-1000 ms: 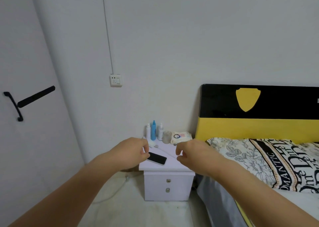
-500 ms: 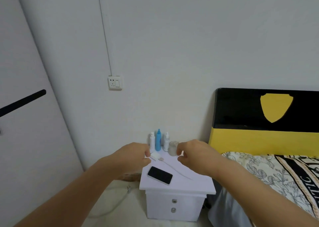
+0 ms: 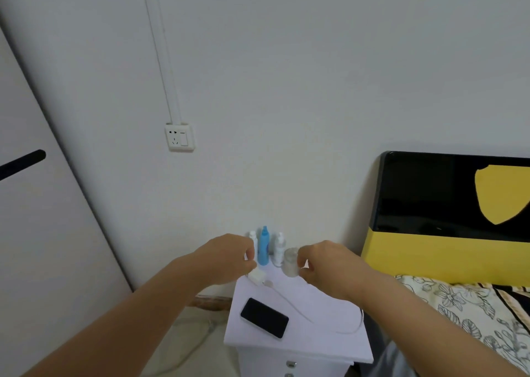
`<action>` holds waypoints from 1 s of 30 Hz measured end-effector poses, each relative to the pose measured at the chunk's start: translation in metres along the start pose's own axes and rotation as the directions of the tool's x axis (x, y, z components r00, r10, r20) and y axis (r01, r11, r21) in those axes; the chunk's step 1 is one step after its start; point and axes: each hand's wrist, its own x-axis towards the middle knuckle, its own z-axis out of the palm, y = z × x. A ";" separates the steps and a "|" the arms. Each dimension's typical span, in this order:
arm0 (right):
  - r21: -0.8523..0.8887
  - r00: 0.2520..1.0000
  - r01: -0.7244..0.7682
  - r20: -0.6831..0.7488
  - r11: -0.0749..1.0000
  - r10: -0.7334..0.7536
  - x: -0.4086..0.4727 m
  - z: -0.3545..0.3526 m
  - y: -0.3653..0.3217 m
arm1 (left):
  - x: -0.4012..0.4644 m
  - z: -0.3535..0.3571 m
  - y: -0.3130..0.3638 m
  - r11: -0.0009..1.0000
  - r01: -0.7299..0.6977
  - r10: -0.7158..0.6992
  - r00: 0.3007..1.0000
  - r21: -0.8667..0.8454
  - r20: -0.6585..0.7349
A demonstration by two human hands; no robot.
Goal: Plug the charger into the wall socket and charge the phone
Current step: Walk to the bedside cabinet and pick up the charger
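Note:
The white charger plug (image 3: 256, 277) hangs from the fingertips of my left hand (image 3: 229, 259), just above the back left corner of the white nightstand (image 3: 315, 339). Its thin white cable (image 3: 298, 309) trails across the nightstand top and loops up behind my right wrist. My right hand (image 3: 324, 264) is pinched shut, apparently on the cable's far end, which is hidden. The black phone (image 3: 263, 318) lies flat, screen dark, near the nightstand's front left. The wall socket (image 3: 180, 137) is on the wall, up and to the left of both hands, with nothing plugged in.
Three small bottles (image 3: 263, 246) and a clear jar (image 3: 291, 264) stand at the back of the nightstand. A bed with a black and yellow headboard (image 3: 444, 204) and patterned bedding (image 3: 473, 305) is on the right. A door (image 3: 43, 233) is on the left. A cord (image 3: 186, 348) lies on the floor.
My view has moved closer and swung left. Both hands have risen from the nightstand top, and the left one has lifted the charger plug with it. The phone has not moved.

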 end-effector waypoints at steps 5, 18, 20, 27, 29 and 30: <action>-0.007 0.999 -0.026 0.024 1.000 0.026 0.058 0.001 0.006 | 0.051 -0.006 -0.029 0.999 -0.045 0.045 0.999 0.009 0.027; -0.022 0.984 -0.083 0.158 0.996 0.085 0.198 0.037 0.005 | 0.170 0.008 -0.120 0.997 -0.025 0.036 0.988 -0.073 0.149; -0.022 0.979 -0.080 0.187 0.997 0.082 0.215 0.051 0.008 | 0.181 0.017 -0.131 0.995 -0.013 0.030 0.986 -0.103 0.166; 0.000 0.956 -0.104 0.276 0.995 0.100 0.269 0.116 0.029 | 0.220 0.064 -0.166 0.985 0.110 -0.086 0.981 -0.134 0.173; 0.018 0.951 -0.109 0.294 0.994 0.099 0.282 0.140 0.037 | 0.233 0.084 -0.175 0.976 0.167 -0.138 0.970 -0.138 0.198; 0.019 0.950 -0.111 0.294 0.994 0.101 0.288 0.152 0.041 | 0.239 0.094 -0.180 0.970 0.192 -0.158 0.964 -0.148 0.212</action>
